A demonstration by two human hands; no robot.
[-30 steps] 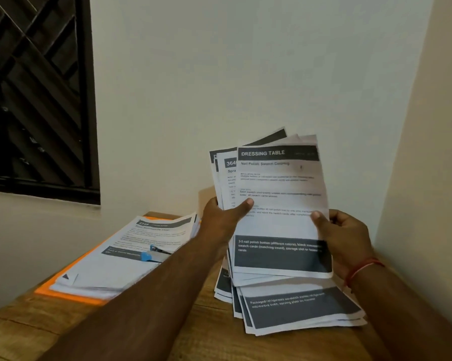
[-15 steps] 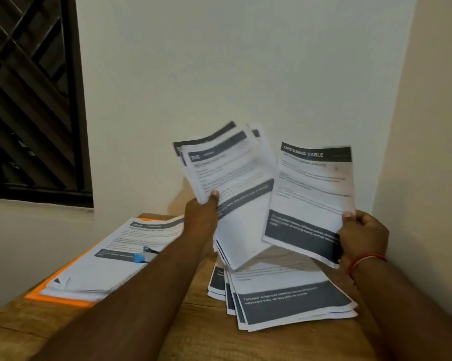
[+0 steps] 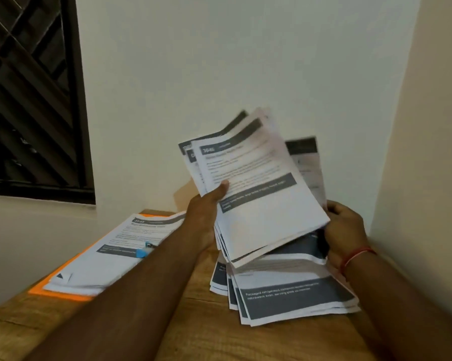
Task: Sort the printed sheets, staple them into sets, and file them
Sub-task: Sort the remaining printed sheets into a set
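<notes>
Wooden table (image 3: 193, 321) in a pale corner: above it the left hand (image 3: 204, 212) grips a fanned sheaf of printed sheets (image 3: 258, 204), and the right hand (image 3: 344, 230) pinches one sheet (image 3: 307, 162) behind it. Sorting seems midway, with a loose pile (image 3: 292, 295) beneath and a neater stack (image 3: 110, 259) on an orange folder (image 3: 60, 294); stapling and filing apparently remain.

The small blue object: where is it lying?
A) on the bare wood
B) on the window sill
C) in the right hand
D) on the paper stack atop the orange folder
D: the small blue object lies on the paper stack that covers the orange folder.
</notes>
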